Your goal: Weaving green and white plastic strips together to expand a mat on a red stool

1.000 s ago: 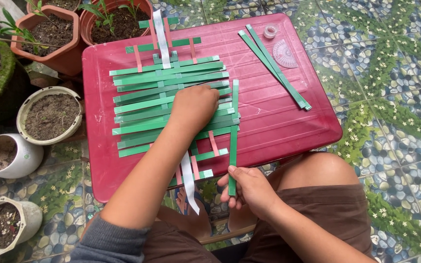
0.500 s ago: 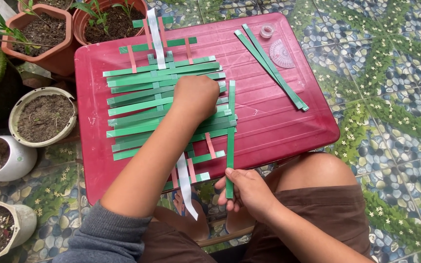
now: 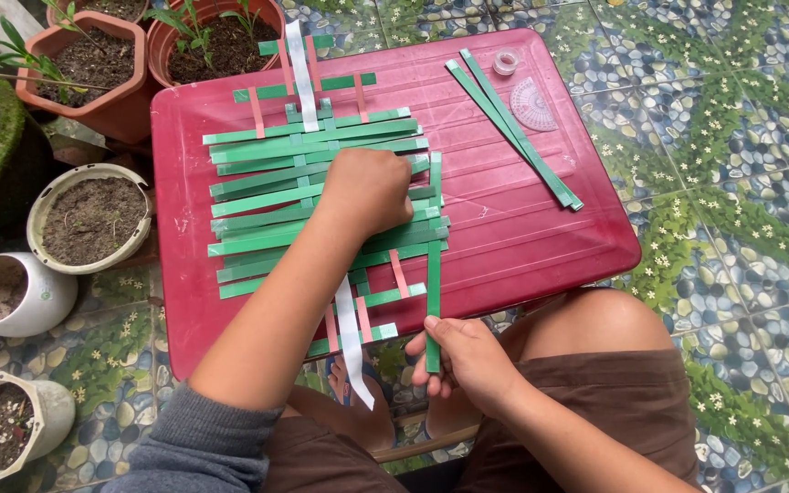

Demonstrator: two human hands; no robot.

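Note:
A mat of woven green, pink and white paper strips point(image 3: 285, 183) lies on a red plastic board point(image 3: 522, 228) resting on my lap. My left hand point(image 3: 369, 190) presses flat on the right part of the weave, fingers curled over the strips. My right hand point(image 3: 463, 356) pinches the lower end of a vertical green strip point(image 3: 434, 265) that runs up along the mat's right edge. A white strip point(image 3: 352, 338) and pink strips hang off the board's near edge.
Spare green strips point(image 3: 513, 128), a clear protractor point(image 3: 533, 102) and a small tape roll point(image 3: 505, 62) lie at the board's upper right. Terracotta pots point(image 3: 93, 100) and white pots of soil point(image 3: 93, 219) stand at left. Patterned floor tiles surround the board.
The view has shifted slightly. My right hand has drawn the vertical green strip a little downward along the mat's right edge; my left hand stays pressed on the weave.

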